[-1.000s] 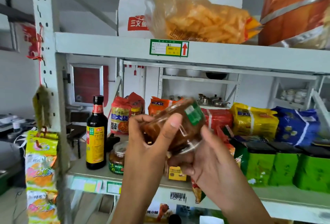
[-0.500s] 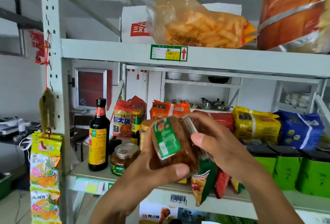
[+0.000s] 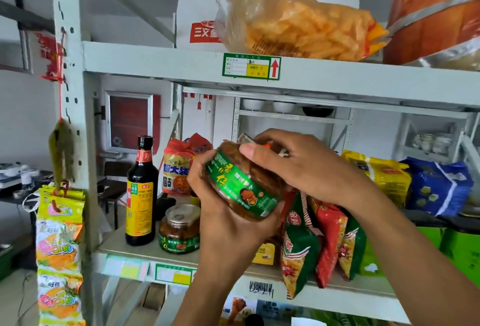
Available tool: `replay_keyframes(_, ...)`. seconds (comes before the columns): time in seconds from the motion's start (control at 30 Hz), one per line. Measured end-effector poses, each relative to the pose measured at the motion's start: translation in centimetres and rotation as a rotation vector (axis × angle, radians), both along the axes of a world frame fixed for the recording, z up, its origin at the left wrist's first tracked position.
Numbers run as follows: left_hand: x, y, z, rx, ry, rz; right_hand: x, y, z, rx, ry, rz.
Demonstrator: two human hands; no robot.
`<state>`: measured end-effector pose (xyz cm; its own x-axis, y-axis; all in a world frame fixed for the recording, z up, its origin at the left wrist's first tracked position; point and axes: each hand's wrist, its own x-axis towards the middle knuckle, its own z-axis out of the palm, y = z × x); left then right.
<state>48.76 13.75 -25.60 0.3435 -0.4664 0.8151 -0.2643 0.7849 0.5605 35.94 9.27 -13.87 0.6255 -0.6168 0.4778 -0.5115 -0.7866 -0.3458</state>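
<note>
Sauce jar (image 3: 241,190) was gripped tilted, left hand (image 3: 228,224) underneath, right hand (image 3: 298,167) on top, off the shelf (image 3: 337,297) front edge, label up, probably for reading.

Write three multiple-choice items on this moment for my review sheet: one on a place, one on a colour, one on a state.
1. Where does the shelf jar stand?
A. on the top shelf
B. just right of the dark bottle
C. on the floor

2. What colour is the label band on the held jar?
A. red
B. blue
C. green

3. In what state is the held jar?
A. tilted, gripped by the left hand and the right hand
B. upright on a shelf, untouched
C. held by one hand only

Answers:
1 B: it stands upright close beside the dark bottle.
2 C: a green band wraps its brown contents.
3 A: the left hand cups it from below, the right hand curls over its upper end, and it leans.
</note>
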Motion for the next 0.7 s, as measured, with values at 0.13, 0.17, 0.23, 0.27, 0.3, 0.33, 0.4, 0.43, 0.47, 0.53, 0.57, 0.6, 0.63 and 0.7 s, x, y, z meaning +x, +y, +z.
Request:
replay_keyframes(0.13, 1.9, -0.6, 1.7, 0.126, -0.114, -0.137, 1.0, -2.2, 2.6, -0.049, -0.024, -0.071)
replay_keyframes(0.17, 2.8, -0.6, 2.0, 0.154, -0.177, -0.147, 1.1, -3.0, 3.2, -0.043, -0.033, -0.096)
replay_keyframes(0.23, 4.7, -0.9, 2.4, 0.193, -0.26, -0.116, 1.3, -4.7, 4.2, -0.017, 0.001, -0.182)
replay_keyframes(0.27, 5.6, -1.2, 2.4, 0.215, -0.276, -0.083, 1.4, -5.5, 4.5, -0.018, 0.033, -0.219)
replay_keyframes(0.3, 6.4, -1.5, 2.2, 0.237, -0.292, -0.045, 1.7, -6.5, 4.7, -0.03, 0.069, -0.244)
replay_keyframes(0.33, 7.2, -1.9, 1.8, 0.259, -0.314, -0.008, 2.1, -7.5, 4.9, -0.045, 0.105, -0.264)
replay_keyframes(0.4, 8.3, -2.8, 1.2, 0.289, -0.366, 0.046, 2.9, -9.6, 5.1, -0.051, 0.173, -0.305)
replay_keyframes(0.43, 8.8, -3.3, 0.9, 0.292, -0.388, 0.066, 3.2, -10.8, 5.1, -0.035, 0.206, -0.323)
replay_keyframes(0.47, 9.2, -3.7, 0.6, 0.292, -0.408, 0.083, 3.7, -12.1, 4.9, -0.015, 0.24, -0.338)
replay_keyframes(0.53, 9.9, -4.7, 0.3, 0.306, -0.453, 0.11, 4.5, -14.6, 4.3, 0.011, 0.309, -0.374)
replay_keyframes(0.57, 10.2, -5.1, 0.2, 0.32, -0.475, 0.116, 4.8, -15.7, 3.8, 0.022, 0.347, -0.397)
replay_keyframes(0.6, 10.7, -5.5, 0.2, 0.332, -0.502, 0.12, 5.2, -16.9, 3.2, 0.035, 0.387, -0.423)
replay_keyframes(0.63, 11.2, -6.0, 0.1, 0.336, -0.535, 0.128, 5.6, -18.1, 2.6, 0.048, 0.43, -0.448)
replay_keyframes(0.7, 12.0, -6.9, -0.1, 0.348, -0.598, 0.14, 6.0, -20.1, 1.1, 0.078, 0.525, -0.469)
